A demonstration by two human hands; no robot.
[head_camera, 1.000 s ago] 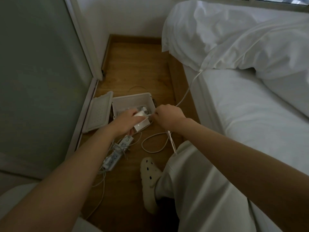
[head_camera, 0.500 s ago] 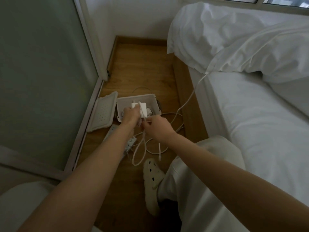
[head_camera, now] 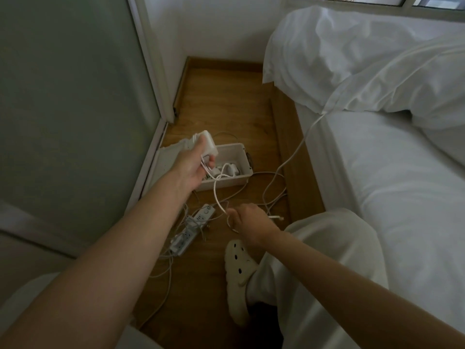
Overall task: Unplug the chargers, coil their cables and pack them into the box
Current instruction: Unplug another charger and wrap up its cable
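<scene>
Narrow wooden floor (head_camera: 226, 109) between a frosted glass panel (head_camera: 75, 96) and a bed (head_camera: 402, 197). At 6 o'clock in the view, a cream clog (head_camera: 237, 270); at 10 o'clock from it, a white power strip (head_camera: 193, 226) among loose leads. The right hand (head_camera: 247, 222) pinches the white cable (head_camera: 216, 191), which rises toward 11 o'clock to the charger brick (head_camera: 207, 144), gripped in the left hand (head_camera: 193, 165) above the open box (head_camera: 247, 159). The lid (head_camera: 164, 159) lies at 9 o'clock from the box.
</scene>
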